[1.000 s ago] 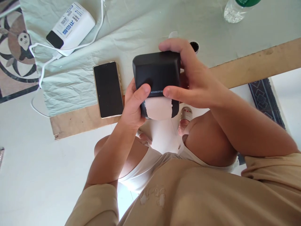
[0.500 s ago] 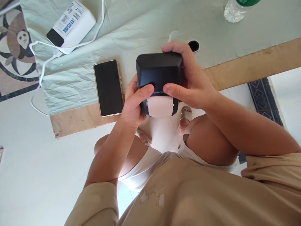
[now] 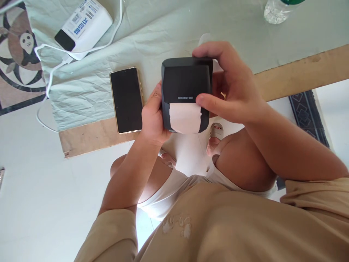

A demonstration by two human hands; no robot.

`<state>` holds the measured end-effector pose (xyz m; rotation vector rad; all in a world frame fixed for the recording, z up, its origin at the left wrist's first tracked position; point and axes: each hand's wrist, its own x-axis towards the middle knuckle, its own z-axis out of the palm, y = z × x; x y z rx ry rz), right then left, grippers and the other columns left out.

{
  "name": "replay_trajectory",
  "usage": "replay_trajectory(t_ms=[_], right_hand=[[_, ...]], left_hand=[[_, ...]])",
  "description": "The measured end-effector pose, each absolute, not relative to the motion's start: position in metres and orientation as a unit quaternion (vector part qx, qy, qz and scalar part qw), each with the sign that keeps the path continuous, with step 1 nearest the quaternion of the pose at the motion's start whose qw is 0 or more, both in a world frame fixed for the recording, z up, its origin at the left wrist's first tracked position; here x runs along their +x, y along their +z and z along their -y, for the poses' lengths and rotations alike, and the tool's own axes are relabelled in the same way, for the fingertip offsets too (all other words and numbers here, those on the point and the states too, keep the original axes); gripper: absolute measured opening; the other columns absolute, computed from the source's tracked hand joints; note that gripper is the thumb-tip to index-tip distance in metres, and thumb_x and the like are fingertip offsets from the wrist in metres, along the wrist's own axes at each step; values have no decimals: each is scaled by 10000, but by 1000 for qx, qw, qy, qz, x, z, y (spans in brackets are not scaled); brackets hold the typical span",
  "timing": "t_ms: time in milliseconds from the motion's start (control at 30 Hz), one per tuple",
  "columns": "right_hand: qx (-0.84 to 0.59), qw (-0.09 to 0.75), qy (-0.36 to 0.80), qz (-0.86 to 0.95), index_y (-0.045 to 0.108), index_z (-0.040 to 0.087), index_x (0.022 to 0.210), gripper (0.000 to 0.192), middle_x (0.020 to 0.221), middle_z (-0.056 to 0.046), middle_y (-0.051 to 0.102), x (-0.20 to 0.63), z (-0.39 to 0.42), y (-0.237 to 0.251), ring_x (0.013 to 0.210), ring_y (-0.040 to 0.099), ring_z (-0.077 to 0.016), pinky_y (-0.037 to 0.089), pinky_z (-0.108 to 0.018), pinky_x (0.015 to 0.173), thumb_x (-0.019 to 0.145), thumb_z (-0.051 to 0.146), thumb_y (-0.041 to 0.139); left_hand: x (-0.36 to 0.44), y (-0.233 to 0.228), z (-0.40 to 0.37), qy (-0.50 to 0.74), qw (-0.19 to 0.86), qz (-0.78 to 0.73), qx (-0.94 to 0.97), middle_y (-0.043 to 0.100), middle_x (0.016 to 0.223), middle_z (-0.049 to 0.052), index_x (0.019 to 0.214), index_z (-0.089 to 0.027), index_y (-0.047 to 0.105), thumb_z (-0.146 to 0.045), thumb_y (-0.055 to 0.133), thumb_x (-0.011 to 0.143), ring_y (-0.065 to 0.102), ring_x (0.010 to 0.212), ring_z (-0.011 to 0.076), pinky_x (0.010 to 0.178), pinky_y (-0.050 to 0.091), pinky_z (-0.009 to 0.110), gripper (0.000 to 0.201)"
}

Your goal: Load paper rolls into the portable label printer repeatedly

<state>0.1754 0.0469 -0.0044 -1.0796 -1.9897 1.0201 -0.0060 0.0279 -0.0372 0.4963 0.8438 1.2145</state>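
A black label printer [image 3: 187, 80] marked NIIMBOT is held up above the table's near edge. A pale strip of label paper [image 3: 185, 117] shows on its near side. My left hand [image 3: 154, 118] grips the printer's left side, its fingers hidden underneath. My right hand [image 3: 231, 82] holds the right side between the thumb, on the front by the lettering, and the index finger, on the far top corner. Its other fingers curl beside the printer. Just left of my left hand lies a phone [image 3: 127, 100] with a dark screen and gold rim.
A white power bank [image 3: 91, 29] with a printed label lies at the upper left, a white cable [image 3: 116, 31] looped round it. A clear bottle [image 3: 275, 12] stands at the upper right. Pale green cloth [image 3: 81, 83] covers the table, leaving a wooden edge strip [image 3: 89, 136] bare.
My left thumb has slid off the printer's front to its left side, uncovering the lettering. My right hand has shifted slightly right, and the small round dark object behind it is now hidden.
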Motion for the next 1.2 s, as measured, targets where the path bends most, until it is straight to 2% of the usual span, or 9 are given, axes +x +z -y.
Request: replay_trajectory(t_ms=[100, 200, 300, 500, 600, 800, 967, 1100, 1200], right_hand=[[-388, 380, 368, 755, 496, 260, 1293, 617, 1381, -43, 493, 174, -45, -1, 737, 523, -72, 420, -225, 511, 737, 364, 743], [-426, 432, 308, 733, 585, 251, 1156, 510, 1216, -20, 563, 172, -44, 3, 719, 493, -72, 357, -225, 483, 712, 416, 774], [-474, 506, 221, 686, 611, 243, 988, 291, 1059, 14, 591, 169, -42, 8, 592, 425, -38, 313, -255, 500, 815, 466, 685], [-471, 574, 189, 643, 541, 230, 803, 108, 910, 8, 631, 163, -42, 16, 566, 549, -82, 321, -286, 473, 888, 290, 571], [-470, 517, 182, 692, 610, 235, 837, 57, 900, 2, 672, 166, -40, 15, 647, 565, -109, 346, -285, 492, 873, 230, 565], [-515, 257, 50, 816, 687, 258, 905, 133, 808, -3, 703, 174, -39, 9, 618, 507, -132, 294, -299, 573, 814, 336, 629], [-531, 174, 147, 816, 692, 281, 967, 296, 727, -12, 663, 177, -43, 11, 548, 451, -126, 275, -296, 546, 695, 394, 727], [-458, 283, 340, 771, 703, 282, 1008, 335, 829, 18, 703, 187, -45, 25, 534, 489, -89, 413, -295, 547, 678, 310, 748], [-423, 392, 411, 706, 701, 290, 1018, 361, 897, 7, 689, 203, -53, 32, 644, 592, -127, 431, -278, 500, 739, 518, 686]], left_hand=[[-9, -39, -28, 553, 711, -375, 220, 668, 697, 18, 828, -249, 666, -289, 559, 877, 597, 1223, 261, 990, 545, 374, 124], [-8, -35, -29, 544, 721, -349, 249, 711, 829, 48, 838, -234, 662, -385, 518, 912, 552, 1277, 275, 1008, 532, 386, 222], [-4, -30, -28, 532, 734, -309, 290, 718, 954, 60, 898, -225, 652, -420, 537, 912, 534, 1308, 285, 1023, 521, 391, 227], [-1, -29, -24, 517, 716, -340, 323, 704, 933, 58, 981, -217, 669, -368, 585, 900, 580, 1263, 294, 1012, 527, 390, 191], [-2, -31, -25, 513, 729, -315, 326, 715, 952, 56, 976, -231, 663, -378, 612, 886, 587, 1254, 297, 1000, 538, 404, 179], [-5, -27, -24, 483, 737, -318, 349, 707, 1027, 51, 1051, -218, 658, -358, 625, 901, 622, 1232, 283, 865, 590, 326, 208], [-7, -27, -24, 472, 732, -326, 366, 686, 1139, 46, 1076, -214, 660, -372, 698, 856, 612, 1249, 276, 756, 576, 252, 273], [-6, -26, -23, 500, 721, -332, 346, 716, 963, 38, 1033, -219, 680, -349, 651, 884, 619, 1229, 275, 865, 577, 309, 200], [-4, -29, -25, 538, 715, -328, 302, 735, 935, 27, 980, -239, 691, -341, 608, 896, 608, 1237, 274, 961, 562, 373, 156]])
